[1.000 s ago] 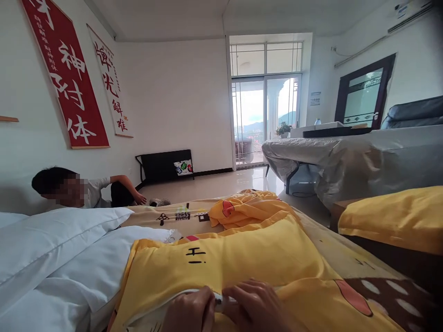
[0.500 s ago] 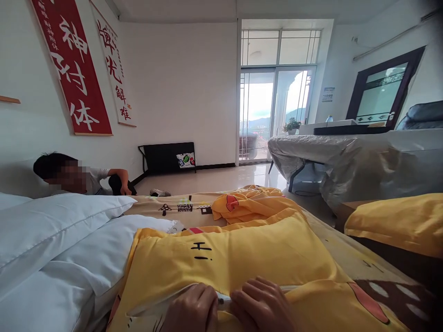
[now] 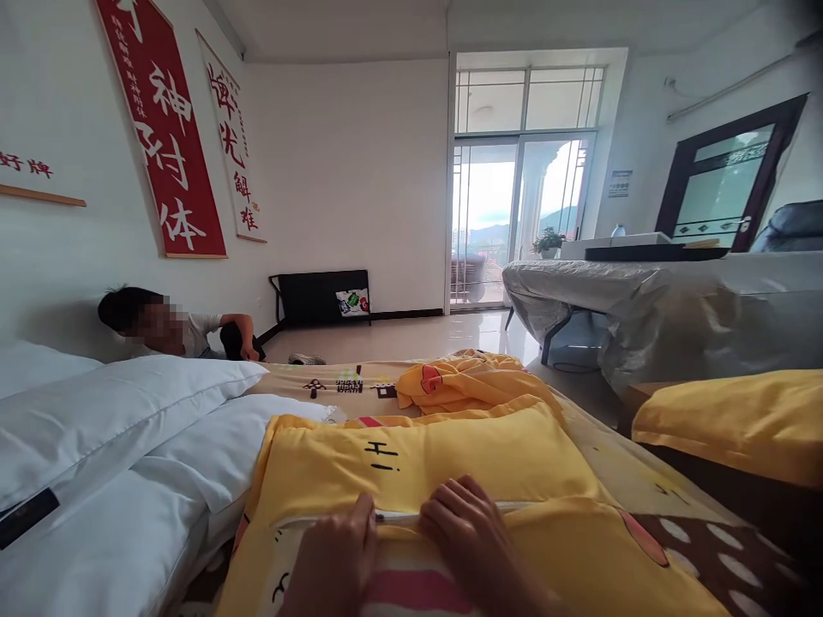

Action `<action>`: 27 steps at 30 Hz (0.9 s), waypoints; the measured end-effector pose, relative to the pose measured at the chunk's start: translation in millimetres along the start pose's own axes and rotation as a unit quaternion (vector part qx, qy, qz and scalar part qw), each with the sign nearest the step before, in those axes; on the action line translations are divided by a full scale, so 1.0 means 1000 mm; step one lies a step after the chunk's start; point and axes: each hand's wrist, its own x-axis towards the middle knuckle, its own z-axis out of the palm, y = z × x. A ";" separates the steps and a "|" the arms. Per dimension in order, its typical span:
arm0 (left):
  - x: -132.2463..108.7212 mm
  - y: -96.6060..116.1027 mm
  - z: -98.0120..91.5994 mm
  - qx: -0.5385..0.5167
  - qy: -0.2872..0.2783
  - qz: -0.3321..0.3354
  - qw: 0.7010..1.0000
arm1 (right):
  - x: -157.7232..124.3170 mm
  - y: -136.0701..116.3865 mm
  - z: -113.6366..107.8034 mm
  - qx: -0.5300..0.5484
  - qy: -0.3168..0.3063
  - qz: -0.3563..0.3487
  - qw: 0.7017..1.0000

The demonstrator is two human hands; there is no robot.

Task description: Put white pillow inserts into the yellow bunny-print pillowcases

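A yellow pillow cover (image 3: pixel 489 454) lies in front of me with black "Hi" lettering and a zipper opening (image 3: pixel 402 517) running across it, white showing inside. My left hand (image 3: pixel 338 548) is closed at the left part of the zipper, its index finger and thumb by a small dark zipper pull (image 3: pixel 379 517). Just right of it, my right hand (image 3: pixel 459 523) has its fingers curled over the zipper edge, pinching the yellow fabric. The fingertips of both hands are partly hidden.
White pillows (image 3: pixel 173 428) are piled at left, a dark object (image 3: pixel 29 518) on them. A person (image 3: pixel 173 326) sits beyond. Crumpled yellow fabric (image 3: pixel 476 381) lies behind the cover; another yellow piece (image 3: pixel 739 424) is at right, near a plastic-covered table (image 3: pixel 669 300).
My hands have moved slightly up in the view; the left has shifted left. The zipper gap looks narrower and flatter. The camera view has shifted, showing more at the left.
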 end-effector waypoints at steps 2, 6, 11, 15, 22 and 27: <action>-0.010 -0.015 -0.009 -0.033 0.027 0.000 0.999 | 0.006 -0.003 -0.007 -0.012 0.000 -0.008 1.000; -0.021 -0.033 -0.026 -0.048 0.047 0.026 0.997 | 0.021 -0.024 -0.018 -0.022 -0.032 -0.028 0.999; -0.020 -0.027 -0.040 0.010 0.059 0.049 0.997 | 0.040 -0.063 -0.011 0.008 -0.132 -0.049 0.990; -0.019 -0.026 -0.043 0.046 0.058 0.051 0.996 | 0.044 -0.074 0.008 0.021 -0.167 0.000 0.986; -0.019 -0.054 -0.037 -0.033 0.060 0.042 0.997 | 0.040 -0.065 0.012 0.038 -0.183 -0.070 0.980; -0.023 -0.071 -0.038 -0.099 0.056 0.040 0.993 | 0.056 -0.073 0.008 0.042 -0.224 -0.047 0.973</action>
